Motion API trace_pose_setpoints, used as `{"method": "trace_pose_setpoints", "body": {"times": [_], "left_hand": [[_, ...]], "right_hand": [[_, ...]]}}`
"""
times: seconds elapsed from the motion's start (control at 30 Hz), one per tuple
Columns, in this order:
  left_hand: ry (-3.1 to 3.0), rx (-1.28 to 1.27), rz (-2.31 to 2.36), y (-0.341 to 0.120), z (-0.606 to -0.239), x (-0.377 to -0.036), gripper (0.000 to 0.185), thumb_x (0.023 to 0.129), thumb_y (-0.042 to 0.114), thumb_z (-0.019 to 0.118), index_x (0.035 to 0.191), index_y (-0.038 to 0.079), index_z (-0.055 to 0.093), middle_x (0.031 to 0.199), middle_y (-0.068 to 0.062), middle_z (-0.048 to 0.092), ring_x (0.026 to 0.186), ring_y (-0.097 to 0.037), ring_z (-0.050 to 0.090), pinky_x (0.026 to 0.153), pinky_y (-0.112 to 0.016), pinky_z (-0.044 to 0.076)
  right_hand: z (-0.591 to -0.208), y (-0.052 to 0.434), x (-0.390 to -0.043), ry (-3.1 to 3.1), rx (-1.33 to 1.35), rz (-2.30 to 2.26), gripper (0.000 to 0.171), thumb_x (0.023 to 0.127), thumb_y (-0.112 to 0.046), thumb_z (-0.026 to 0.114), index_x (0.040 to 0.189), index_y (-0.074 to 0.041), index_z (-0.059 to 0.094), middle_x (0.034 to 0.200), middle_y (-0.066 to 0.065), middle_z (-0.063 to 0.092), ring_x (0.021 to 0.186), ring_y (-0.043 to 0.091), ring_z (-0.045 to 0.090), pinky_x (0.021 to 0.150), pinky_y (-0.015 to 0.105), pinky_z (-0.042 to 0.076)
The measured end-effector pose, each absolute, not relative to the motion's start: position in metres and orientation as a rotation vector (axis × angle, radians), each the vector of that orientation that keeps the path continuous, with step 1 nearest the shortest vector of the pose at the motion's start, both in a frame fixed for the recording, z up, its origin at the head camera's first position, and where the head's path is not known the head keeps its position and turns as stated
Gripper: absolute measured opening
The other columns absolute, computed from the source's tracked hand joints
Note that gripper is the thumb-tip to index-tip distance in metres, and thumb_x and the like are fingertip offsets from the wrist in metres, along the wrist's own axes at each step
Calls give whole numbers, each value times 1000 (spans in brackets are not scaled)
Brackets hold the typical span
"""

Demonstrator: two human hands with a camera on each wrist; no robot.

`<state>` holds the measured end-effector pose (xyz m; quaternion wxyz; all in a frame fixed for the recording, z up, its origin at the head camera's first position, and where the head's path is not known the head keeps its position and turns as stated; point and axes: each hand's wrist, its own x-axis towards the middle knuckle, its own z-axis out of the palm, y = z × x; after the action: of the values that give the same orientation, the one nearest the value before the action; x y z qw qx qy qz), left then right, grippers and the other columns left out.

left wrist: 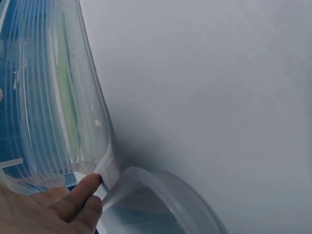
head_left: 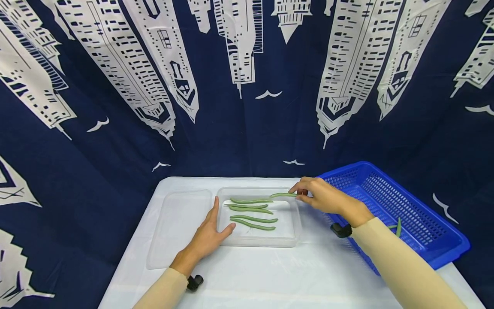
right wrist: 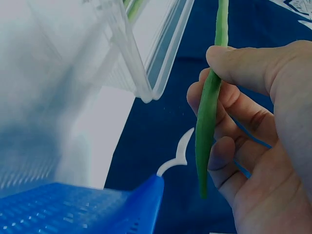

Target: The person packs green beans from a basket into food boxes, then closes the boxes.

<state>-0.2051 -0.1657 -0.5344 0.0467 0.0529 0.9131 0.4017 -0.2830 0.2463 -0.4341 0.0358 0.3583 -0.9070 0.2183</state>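
A clear plastic container [head_left: 259, 242] stands on the white table with several green beans [head_left: 252, 217] laid in it side by side. My right hand [head_left: 322, 198] pinches one green bean [right wrist: 208, 107] between thumb and fingers, its far end over the container's back right corner. In the right wrist view the bean's lower end hangs past the fingers. My left hand [head_left: 208, 236] is at the container's left side, thumb spread from straight fingers. The left wrist view shows its fingertips [left wrist: 90, 187] right at the container's wall.
A clear lid [head_left: 166, 240] lies flat on the table, left of the container. At the right, a blue perforated basket [head_left: 409, 189] with a few green beans [head_left: 399, 227] sits under the right forearm. Dark blue cloth with white building prints [head_left: 247, 128] hangs behind the table.
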Motion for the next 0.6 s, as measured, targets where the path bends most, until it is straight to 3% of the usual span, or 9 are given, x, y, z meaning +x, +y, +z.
{"method": "trace_pose_setpoints", "body": {"times": [0.17, 0.53, 0.6], "left_hand": [[2786, 162, 1225, -166, -534, -205, 115, 110, 63, 74, 190, 29, -1, 196, -18, 21, 177, -50, 32, 140, -73, 34], [2784, 144, 1220, -165, -535, -206, 114, 110, 61, 74, 190, 33, -3, 197, -15, 19, 178, -49, 30, 141, -73, 32], [2783, 148, 1219, -165, -534, -206, 115, 110, 63, 74, 190, 32, -2, 196, -16, 20, 178, -50, 31, 140, -74, 33]], "right_hand": [[-434, 234, -286, -2800, 1159, 677, 24, 107, -3, 83, 129, -10, 88, 111, 0, 82, 97, 10, 74, 85, 40, 68], [-438, 204, -295, -2814, 1285, 675, 23, 109, -3, 79, 130, -6, 87, 114, 4, 82, 96, 9, 75, 86, 43, 69], [-439, 199, -296, -2827, 1292, 684, 23, 108, -3, 79, 130, -6, 86, 113, 3, 82, 96, 9, 75, 86, 39, 69]]}}
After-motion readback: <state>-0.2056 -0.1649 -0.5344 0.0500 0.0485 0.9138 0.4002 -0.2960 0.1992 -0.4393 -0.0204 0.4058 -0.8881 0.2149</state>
